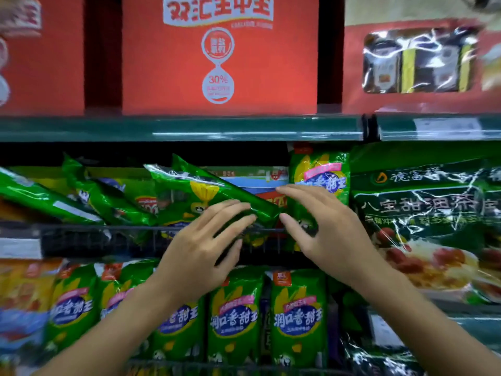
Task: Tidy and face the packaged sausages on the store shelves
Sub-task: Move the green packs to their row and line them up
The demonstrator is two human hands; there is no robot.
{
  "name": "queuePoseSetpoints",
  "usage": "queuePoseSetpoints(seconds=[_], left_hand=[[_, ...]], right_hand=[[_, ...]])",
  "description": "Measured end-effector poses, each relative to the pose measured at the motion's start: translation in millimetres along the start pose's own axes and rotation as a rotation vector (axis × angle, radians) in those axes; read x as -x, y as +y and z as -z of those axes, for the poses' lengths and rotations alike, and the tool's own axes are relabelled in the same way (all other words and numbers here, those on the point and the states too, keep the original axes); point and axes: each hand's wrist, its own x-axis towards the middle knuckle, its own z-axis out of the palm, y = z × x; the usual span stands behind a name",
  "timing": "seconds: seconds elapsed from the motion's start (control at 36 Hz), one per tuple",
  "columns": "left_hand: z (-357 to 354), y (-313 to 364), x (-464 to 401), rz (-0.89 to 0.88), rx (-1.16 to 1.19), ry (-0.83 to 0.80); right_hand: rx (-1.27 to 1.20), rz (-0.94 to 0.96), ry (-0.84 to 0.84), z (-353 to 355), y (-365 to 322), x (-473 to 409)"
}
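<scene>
Green sausage packs lie tipped over on the middle shelf behind a dark wire rail [130,229]. One tilted green pack [217,191] slants down to the right, and its lower end rests under the fingertips of my left hand [208,245]. My right hand [322,226] is spread with fingers apart just right of that end, in front of an upright green and yellow pack [320,175]. Neither hand closes around a pack. Below, a row of upright green packs [298,316] faces forward.
Large red cartons [219,55] stand on the green top shelf [189,128]. A big green bagged food pack [425,213] fills the right side. More fallen green packs [89,196] lie to the left. A red and blue pack [260,185] shows behind the tilted one.
</scene>
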Motion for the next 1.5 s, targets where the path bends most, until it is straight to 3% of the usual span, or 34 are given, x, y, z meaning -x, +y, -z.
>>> queuePoseSetpoints(seconds=[0.14,0.31,0.39,0.58,0.94,1.31,1.5], left_hand=[[14.0,-24.7,32.1,-0.044,-0.060,-0.020],[20.2,-27.2,40.5,0.024,-0.009,-0.123],[19.0,-23.1,39.3,0.045,0.057,-0.165],[6.3,-14.2,28.7,0.090,0.142,-0.222],[-1.7,-12.9,24.8,0.240,0.292,-0.154],[2.9,-15.0,33.2,0.280,0.368,-0.180],[-1.3,-12.3,30.7,0.298,0.390,-0.165]], right_hand=[[-0.062,-0.113,-0.210,-23.7,-22.7,-44.8],[0.251,-0.123,-0.412,-54.1,-41.7,-84.7],[0.221,-0.118,-0.381,-61.1,-38.6,-86.4],[-0.167,-0.244,-0.127,-50.1,-11.3,-56.3],[0.013,-0.274,-0.291,-41.4,-17.0,-55.1],[-0.123,-0.221,-0.074,-57.5,-27.0,-24.4],[-0.039,-0.209,-0.094,-63.6,-24.7,-25.9]])
